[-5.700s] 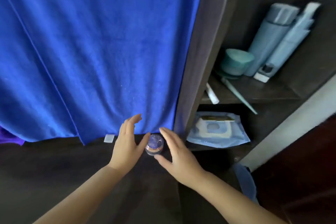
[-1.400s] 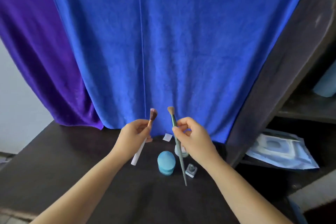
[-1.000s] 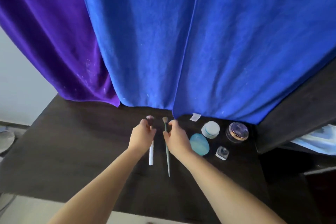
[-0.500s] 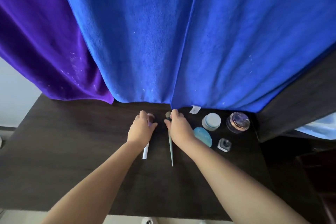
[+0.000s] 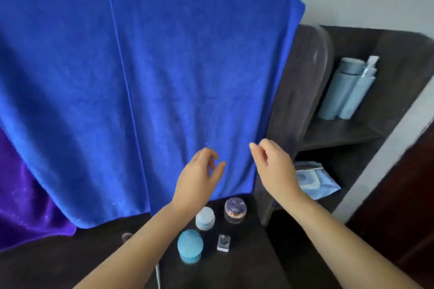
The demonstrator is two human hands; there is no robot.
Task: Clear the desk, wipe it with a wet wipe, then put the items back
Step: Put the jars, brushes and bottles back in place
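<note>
- Head view: big royal-blue terry towel hangs behind both hands and fills most of the frame; its lower edge ends just above the desk.
- Dark brown wooden desk lies under both forearms.
- Purple velvet cloth hangs far left of the left hand, partly tucked behind the blue towel.
- Dark wooden shelf unit stands right of the right hand; two pale-blue tall bottles on the upper shelf, well above that hand.
- Left hand raised in front of the towel, fingers loosely curled and apart, holding nothing.
- Right hand raised beside it, apart from it, fingers spread, empty.
- Light-blue flat wet wipe pack lies on the lower shelf, just right of the right wrist.
- Round teal-blue plastic jar on the desk, below the left hand, right beside the left forearm.
- Clear glass jar with purple lid and gold band on the desk, between and below the wrists.
- Small white jar with pale-blue band just left of it, against the left forearm.
- Small clear square bottle right of the teal jar.
- Thin teal brush handle pokes out from under the left forearm; brush tip shows left of that forearm.
</note>
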